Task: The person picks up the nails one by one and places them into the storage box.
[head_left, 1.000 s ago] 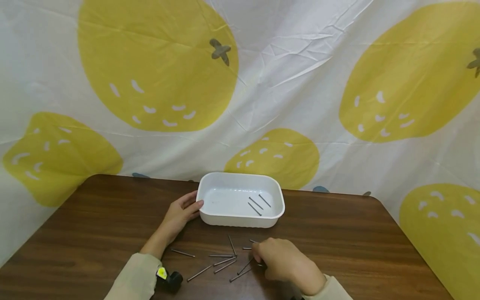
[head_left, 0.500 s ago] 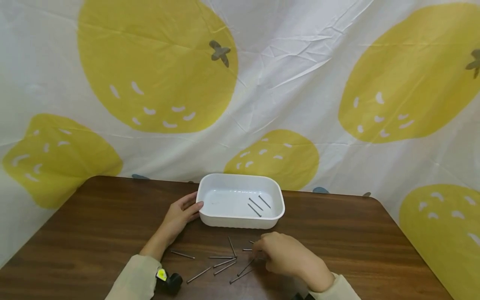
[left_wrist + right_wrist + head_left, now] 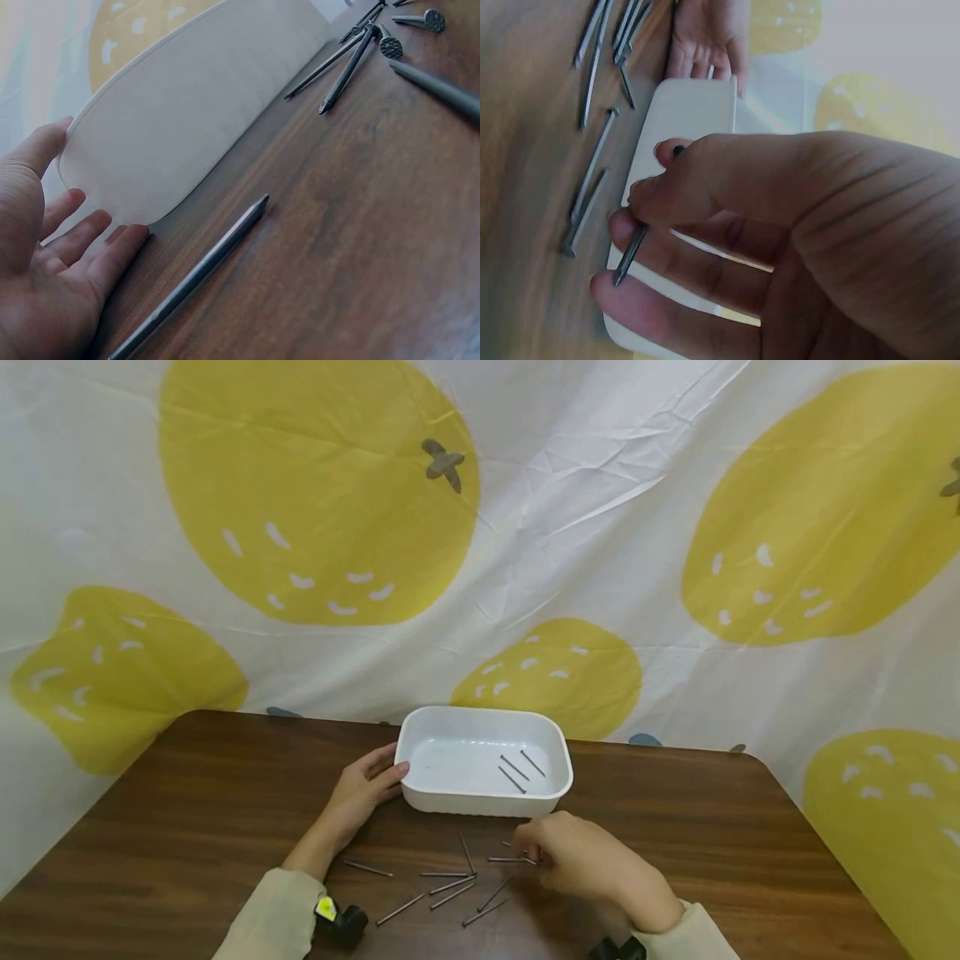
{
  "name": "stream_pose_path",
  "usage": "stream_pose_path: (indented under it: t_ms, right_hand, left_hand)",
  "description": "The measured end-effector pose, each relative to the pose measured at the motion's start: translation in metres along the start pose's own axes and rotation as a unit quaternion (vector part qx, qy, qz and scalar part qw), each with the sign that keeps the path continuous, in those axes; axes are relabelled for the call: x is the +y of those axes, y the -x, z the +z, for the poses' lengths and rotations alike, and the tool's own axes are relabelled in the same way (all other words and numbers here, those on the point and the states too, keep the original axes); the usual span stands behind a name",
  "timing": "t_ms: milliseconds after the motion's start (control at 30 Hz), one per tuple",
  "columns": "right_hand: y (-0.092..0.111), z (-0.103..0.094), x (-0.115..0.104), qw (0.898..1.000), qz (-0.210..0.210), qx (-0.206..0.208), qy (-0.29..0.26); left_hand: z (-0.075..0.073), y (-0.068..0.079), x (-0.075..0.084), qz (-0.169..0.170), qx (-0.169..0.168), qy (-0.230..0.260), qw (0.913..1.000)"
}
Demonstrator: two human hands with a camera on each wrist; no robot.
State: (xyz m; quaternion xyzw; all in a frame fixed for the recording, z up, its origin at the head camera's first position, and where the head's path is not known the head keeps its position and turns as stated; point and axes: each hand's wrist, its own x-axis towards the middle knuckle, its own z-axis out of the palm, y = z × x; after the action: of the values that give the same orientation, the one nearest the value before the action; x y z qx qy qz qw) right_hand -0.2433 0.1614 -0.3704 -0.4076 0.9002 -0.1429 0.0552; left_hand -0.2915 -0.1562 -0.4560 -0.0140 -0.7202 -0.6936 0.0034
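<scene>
A white rectangular dish [image 3: 483, 803] stands at the back of the table, with 3 nails [image 3: 513, 767] lying in its right half. My left hand [image 3: 360, 793] holds the dish's left end, thumb over the rim and fingers along the outer wall. Just in front of the dish's right side is my right hand [image 3: 588, 864]. Its thumb and fingers pinch a nail [image 3: 632, 253], as the right wrist view shows. Several loose nails [image 3: 452, 895] lie on the table between the hands, and another nail [image 3: 199, 274] lies close to my left hand.
The brown wooden table [image 3: 150, 860] ends at a white cloth [image 3: 570, 527] printed with yellow fruit, hanging behind it. Black wrist cameras [image 3: 347, 927] sit at both sleeves.
My right hand has shifted a little up and to the right from the loose nails, rising with a nail between its fingers. The left hand and the dish have stayed in place.
</scene>
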Motion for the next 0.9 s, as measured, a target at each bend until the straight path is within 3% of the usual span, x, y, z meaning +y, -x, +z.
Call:
stream_pose_path:
  t_ms: [267,433,700,900]
  right_hand:
    - [-0.005,-0.013,0.013,0.998,-0.028,0.023,-0.056]
    - [-0.012,-0.021,0.021,0.998,-0.041,0.032,-0.043]
    - [-0.031,-0.043,0.048,0.994,-0.005,0.025,-0.11]
    - [-0.05,-0.052,0.059,0.991,0.022,0.02,-0.128]
  left_hand:
    - [0.0,0.001,0.001,0.001,0.006,0.001,1.0]
    - [0.0,0.001,-0.001,0.002,0.009,0.001,1.0]
    - [0.001,-0.001,-0.002,0.007,0.015,-0.001,0.9999]
    - [0.001,-0.001,-0.002,0.003,0.013,-0.002,0.9999]
